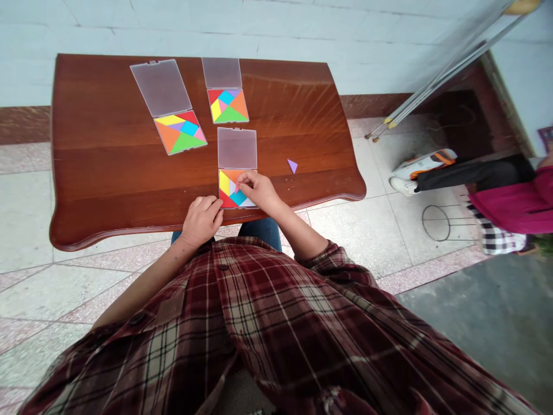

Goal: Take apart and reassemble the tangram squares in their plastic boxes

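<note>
The nearest tangram case (237,148) lies with its clear lid folded back on the table's front part. In its tray are yellow, orange, red and blue pieces, and pale gaps show between them. My right hand (261,191) is over this tray, thumb and forefinger pinching a small pink tangram piece (237,188). Part of the tray is hidden under that hand. My left hand (203,220) rests at the table's front edge, fingers laid loosely beside the tray's lower left corner. A loose purple triangle (292,166) lies on the table to the right of the case.
Two more open tangram cases, a left one (159,86) and a back one (221,73), hold full sets of coloured pieces. The brown wooden table (99,173) stands near a pale wall. Crutches (432,86) lean at the right, near a seated person's leg (453,178).
</note>
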Motion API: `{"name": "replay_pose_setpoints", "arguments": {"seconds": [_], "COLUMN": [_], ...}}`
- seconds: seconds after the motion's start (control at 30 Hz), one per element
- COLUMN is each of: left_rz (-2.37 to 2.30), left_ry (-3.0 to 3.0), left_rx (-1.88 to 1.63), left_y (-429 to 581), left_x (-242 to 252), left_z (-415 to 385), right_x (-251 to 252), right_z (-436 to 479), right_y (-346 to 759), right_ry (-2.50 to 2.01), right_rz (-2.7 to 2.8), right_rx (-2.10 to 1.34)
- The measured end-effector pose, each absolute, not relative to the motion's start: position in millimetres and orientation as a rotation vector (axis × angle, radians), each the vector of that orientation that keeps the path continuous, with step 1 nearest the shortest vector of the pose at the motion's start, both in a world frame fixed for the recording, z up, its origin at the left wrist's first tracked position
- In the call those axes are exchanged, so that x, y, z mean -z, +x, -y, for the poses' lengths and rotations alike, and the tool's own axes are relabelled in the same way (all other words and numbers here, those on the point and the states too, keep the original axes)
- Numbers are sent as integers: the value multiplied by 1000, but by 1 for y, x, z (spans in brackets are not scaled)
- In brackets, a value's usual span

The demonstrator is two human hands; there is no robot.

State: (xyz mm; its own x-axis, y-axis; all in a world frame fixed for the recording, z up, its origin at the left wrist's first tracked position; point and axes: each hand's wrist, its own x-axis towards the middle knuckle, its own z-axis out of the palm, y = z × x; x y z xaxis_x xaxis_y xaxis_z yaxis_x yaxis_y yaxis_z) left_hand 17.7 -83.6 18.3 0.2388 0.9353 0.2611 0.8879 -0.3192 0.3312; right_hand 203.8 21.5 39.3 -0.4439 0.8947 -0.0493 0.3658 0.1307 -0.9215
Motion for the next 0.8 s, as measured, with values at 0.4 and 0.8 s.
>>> {"name": "replay_pose_setpoints", "arguments": {"seconds": [0.4, 0.8], "left_rz": [-1749, -1746], "left_ry": [2401, 2347], "left_rx": [-624, -608], "left_y": [17, 19], "left_x": [-14, -22], "left_z": [85, 85], "right_x": [-48, -54], "right_z": [-31, -35], "right_y": [186, 197], "right_ry": [-1387, -1472], "right_rz": [2139, 2250], "right_rx": [-1257, -971]}}
